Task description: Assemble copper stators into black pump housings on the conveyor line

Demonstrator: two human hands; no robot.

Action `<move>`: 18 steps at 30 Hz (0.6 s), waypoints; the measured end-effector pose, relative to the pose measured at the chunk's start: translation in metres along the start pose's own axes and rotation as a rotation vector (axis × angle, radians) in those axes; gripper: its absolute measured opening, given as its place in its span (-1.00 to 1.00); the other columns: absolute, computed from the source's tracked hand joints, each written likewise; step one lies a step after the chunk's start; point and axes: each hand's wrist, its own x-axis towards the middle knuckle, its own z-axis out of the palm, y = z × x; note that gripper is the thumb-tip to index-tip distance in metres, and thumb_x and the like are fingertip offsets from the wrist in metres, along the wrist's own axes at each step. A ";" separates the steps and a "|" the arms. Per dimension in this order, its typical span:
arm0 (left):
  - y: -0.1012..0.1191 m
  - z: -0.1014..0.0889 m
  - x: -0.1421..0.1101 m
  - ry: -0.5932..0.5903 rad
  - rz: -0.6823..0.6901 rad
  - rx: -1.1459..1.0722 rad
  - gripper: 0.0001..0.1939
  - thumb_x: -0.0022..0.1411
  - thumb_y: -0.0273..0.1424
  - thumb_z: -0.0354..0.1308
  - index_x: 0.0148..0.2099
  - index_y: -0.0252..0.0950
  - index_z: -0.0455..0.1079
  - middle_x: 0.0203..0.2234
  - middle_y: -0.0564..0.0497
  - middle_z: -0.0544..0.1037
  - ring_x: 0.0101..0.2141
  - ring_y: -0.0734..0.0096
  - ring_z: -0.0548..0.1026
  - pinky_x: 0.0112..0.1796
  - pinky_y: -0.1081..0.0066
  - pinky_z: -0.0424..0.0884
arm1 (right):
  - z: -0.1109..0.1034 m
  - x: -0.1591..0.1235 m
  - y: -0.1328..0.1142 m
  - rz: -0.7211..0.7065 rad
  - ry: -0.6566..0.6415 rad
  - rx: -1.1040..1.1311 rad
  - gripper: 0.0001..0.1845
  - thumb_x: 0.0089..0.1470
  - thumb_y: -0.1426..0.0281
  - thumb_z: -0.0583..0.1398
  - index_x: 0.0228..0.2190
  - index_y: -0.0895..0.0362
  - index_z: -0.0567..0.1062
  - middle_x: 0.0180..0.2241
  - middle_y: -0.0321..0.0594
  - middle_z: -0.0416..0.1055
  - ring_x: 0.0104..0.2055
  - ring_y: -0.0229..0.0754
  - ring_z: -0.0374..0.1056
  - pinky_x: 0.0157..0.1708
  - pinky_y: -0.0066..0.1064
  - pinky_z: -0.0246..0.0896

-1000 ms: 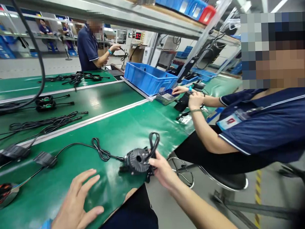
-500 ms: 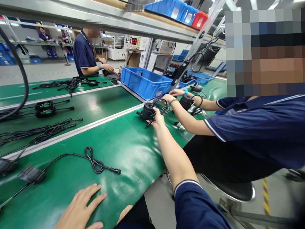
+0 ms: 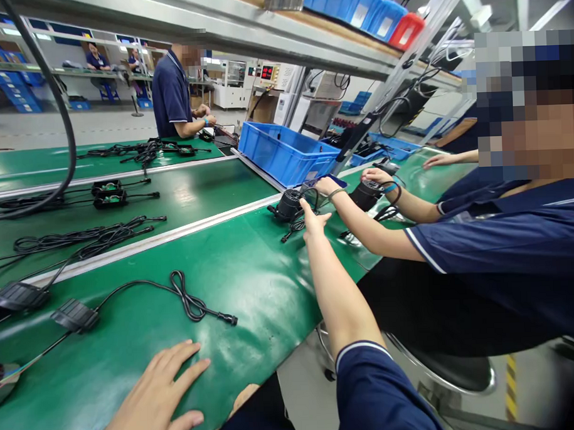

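Note:
My left hand (image 3: 159, 395) lies flat on the green mat (image 3: 261, 291), fingers spread, holding nothing. Beyond it is a black cable with a plug (image 3: 189, 300), folded into a loop and joined to a small black box (image 3: 74, 315). My right hand (image 3: 314, 220) reaches far forward, its thumb and fingers apart. Just past its fingertips stands a black, round motor-like unit (image 3: 288, 205) with a coiled cord (image 3: 294, 228). Whether a fingertip still touches the unit, I cannot tell.
A co-worker's arms (image 3: 377, 234) stretch across at the right, by a second black unit (image 3: 365, 195). Behind is a blue bin (image 3: 287, 155). Black cables (image 3: 85, 241) lie beyond the pale rail (image 3: 184, 230). A metal shelf beam (image 3: 167, 25) crosses overhead; a stool (image 3: 457, 372) stands at right.
My right hand has let go of the black unit, which now stands on the mat, and its fingers have opened. The co-worker's farther hand has moved right to the second unit. My view has shifted slightly left.

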 end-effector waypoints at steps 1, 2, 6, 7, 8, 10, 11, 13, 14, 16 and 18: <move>0.000 0.000 0.000 -0.003 -0.002 0.001 -0.34 0.36 0.09 0.11 0.38 -0.05 0.26 0.26 -0.04 0.43 0.14 0.16 0.49 -0.05 0.27 0.61 | 0.000 0.000 -0.001 -0.010 0.009 -0.022 0.51 -0.26 -0.07 0.47 0.44 0.17 -0.20 0.47 0.22 -0.34 0.52 0.13 -0.26 0.46 -0.04 -0.24; 0.000 0.001 -0.001 -0.008 -0.005 0.002 -0.34 0.36 0.09 0.10 0.38 -0.05 0.26 0.26 -0.04 0.43 0.15 0.16 0.49 -0.04 0.27 0.61 | -0.001 -0.001 -0.001 -0.027 0.008 -0.041 0.49 -0.26 -0.08 0.47 0.44 0.16 -0.18 0.48 0.20 -0.39 0.52 0.14 -0.30 0.47 -0.03 -0.30; 0.001 0.002 -0.002 -0.026 -0.011 -0.005 -0.34 0.36 0.08 0.11 0.39 -0.05 0.24 0.27 -0.05 0.42 0.15 0.13 0.49 -0.03 0.23 0.60 | -0.004 -0.005 -0.002 -0.114 -0.045 -0.088 0.30 -0.19 -0.10 0.42 0.43 -0.03 0.00 0.48 0.05 -0.35 0.52 0.14 -0.28 0.46 -0.01 -0.31; 0.000 0.002 -0.002 -0.029 -0.013 -0.012 -0.34 0.37 0.07 0.11 0.40 -0.05 0.23 0.27 -0.05 0.42 0.15 0.13 0.49 -0.02 0.22 0.60 | -0.004 -0.006 -0.003 -0.134 -0.055 -0.096 0.23 -0.17 -0.10 0.41 0.41 -0.09 0.05 0.48 0.00 -0.33 0.51 0.12 -0.26 0.46 -0.01 -0.30; 0.000 0.002 -0.002 -0.030 -0.017 -0.021 -0.34 0.37 0.07 0.11 0.40 -0.05 0.23 0.27 -0.05 0.42 0.15 0.12 0.49 -0.02 0.21 0.60 | -0.005 -0.007 -0.003 -0.153 -0.063 -0.104 0.16 -0.15 -0.09 0.40 0.39 -0.14 0.10 0.48 -0.06 -0.29 0.51 0.10 -0.24 0.46 -0.02 -0.28; 0.000 0.001 -0.003 -0.033 -0.027 -0.043 -0.34 0.37 0.05 0.12 0.41 -0.04 0.21 0.27 -0.04 0.42 0.15 0.11 0.49 -0.02 0.20 0.59 | -0.006 -0.007 -0.004 -0.184 -0.071 -0.119 0.04 -0.13 -0.07 0.39 0.33 -0.19 0.21 0.46 -0.13 -0.22 0.50 0.08 -0.21 0.46 -0.06 -0.26; 0.000 0.001 -0.003 -0.038 -0.035 -0.055 -0.34 0.37 0.05 0.13 0.41 -0.04 0.21 0.27 -0.04 0.41 0.15 0.11 0.49 -0.01 0.20 0.59 | -0.006 -0.008 -0.004 -0.193 -0.073 -0.126 -0.01 -0.12 -0.06 0.39 0.31 -0.19 0.25 0.45 -0.14 -0.20 0.50 0.07 -0.20 0.45 -0.07 -0.25; 0.001 0.000 -0.003 -0.042 -0.049 -0.079 -0.34 0.37 0.04 0.13 0.41 -0.03 0.21 0.27 -0.04 0.41 0.16 0.11 0.48 0.01 0.20 0.58 | -0.007 -0.008 -0.005 -0.205 -0.076 -0.137 -0.07 -0.11 -0.03 0.39 0.28 -0.16 0.31 0.45 -0.13 -0.20 0.49 0.08 -0.19 0.45 -0.06 -0.26; 0.001 -0.001 -0.003 -0.045 -0.054 -0.087 -0.35 0.37 0.04 0.13 0.40 -0.03 0.21 0.27 -0.04 0.42 0.16 0.11 0.48 0.01 0.21 0.57 | -0.007 -0.009 -0.006 -0.210 -0.077 -0.142 -0.08 -0.11 -0.03 0.39 0.27 -0.14 0.33 0.45 -0.11 -0.20 0.49 0.09 -0.18 0.45 -0.05 -0.26; 0.002 -0.002 -0.002 -0.045 -0.058 -0.091 -0.36 0.37 0.05 0.13 0.39 -0.03 0.23 0.26 -0.03 0.43 0.16 0.12 0.49 0.01 0.21 0.57 | -0.007 -0.009 -0.006 -0.225 -0.082 -0.147 -0.09 -0.10 -0.02 0.40 0.25 -0.11 0.35 0.44 -0.08 -0.17 0.48 0.11 -0.16 0.45 -0.03 -0.25; 0.003 -0.003 -0.001 -0.042 -0.052 -0.084 -0.37 0.37 0.05 0.12 0.38 -0.03 0.25 0.25 -0.03 0.44 0.15 0.13 0.50 -0.01 0.21 0.58 | -0.008 -0.010 -0.007 -0.250 -0.094 -0.150 -0.13 -0.08 -0.04 0.38 0.23 -0.10 0.37 0.41 -0.09 -0.06 0.46 0.10 -0.11 0.44 -0.02 -0.18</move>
